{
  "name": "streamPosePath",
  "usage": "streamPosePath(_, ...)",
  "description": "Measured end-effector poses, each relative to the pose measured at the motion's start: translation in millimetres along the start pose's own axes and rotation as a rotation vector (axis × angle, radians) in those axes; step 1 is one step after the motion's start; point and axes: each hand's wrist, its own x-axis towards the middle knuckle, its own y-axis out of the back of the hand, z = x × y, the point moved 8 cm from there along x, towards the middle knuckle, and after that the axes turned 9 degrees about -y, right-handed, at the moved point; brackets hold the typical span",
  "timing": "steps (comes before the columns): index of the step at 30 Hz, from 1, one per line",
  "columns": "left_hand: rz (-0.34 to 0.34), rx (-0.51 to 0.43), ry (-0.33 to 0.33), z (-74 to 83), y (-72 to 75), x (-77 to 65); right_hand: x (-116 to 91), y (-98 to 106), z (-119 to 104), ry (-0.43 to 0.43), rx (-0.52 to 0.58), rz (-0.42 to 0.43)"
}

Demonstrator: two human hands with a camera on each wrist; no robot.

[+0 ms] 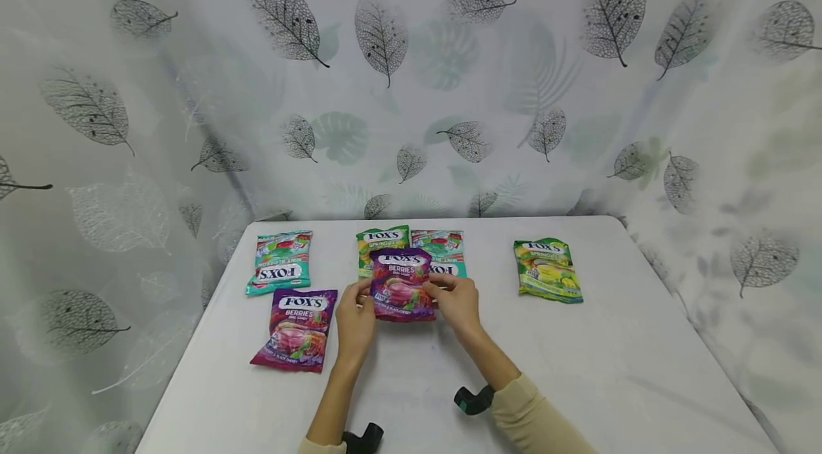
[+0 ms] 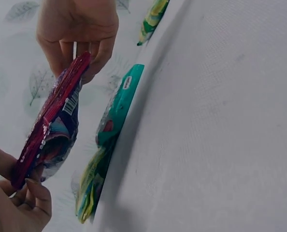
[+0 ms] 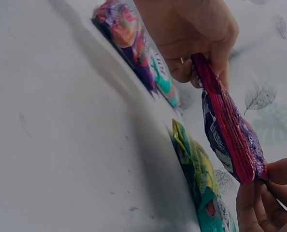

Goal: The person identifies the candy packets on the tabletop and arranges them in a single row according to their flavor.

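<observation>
A purple Fox's berries candy bag point(image 1: 402, 286) is held up off the table between both hands. My left hand point(image 1: 355, 322) pinches its left edge, and my right hand point(image 1: 457, 303) pinches its right edge. Both wrist views show the bag edge-on, with fingers and thumbs on its two sides. Behind it on the table lie a green-yellow spring tea candy bag point(image 1: 364, 243) and a teal mint candy bag point(image 1: 449, 247), side by side and partly hidden by the held bag.
Another purple berries bag point(image 1: 297, 331) lies at the left, in front of a second teal bag point(image 1: 280, 261). A second green-yellow bag point(image 1: 548, 270) lies at the right. The white table point(image 1: 616, 368) meets a leaf-patterned curtain point(image 1: 411, 83) at the back.
</observation>
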Motion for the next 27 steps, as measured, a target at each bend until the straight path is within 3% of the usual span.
streamPosePath(15,0.011,0.01,0.059,-10.8,18.6,-16.3,-7.2,-19.2,11.8,-0.014,0.001,-0.045)
streamPosePath(27,-0.002,0.11,0.09,-20.6,36.8,-26.5,-16.3,-35.5,21.2,-0.017,-0.011,-0.101)
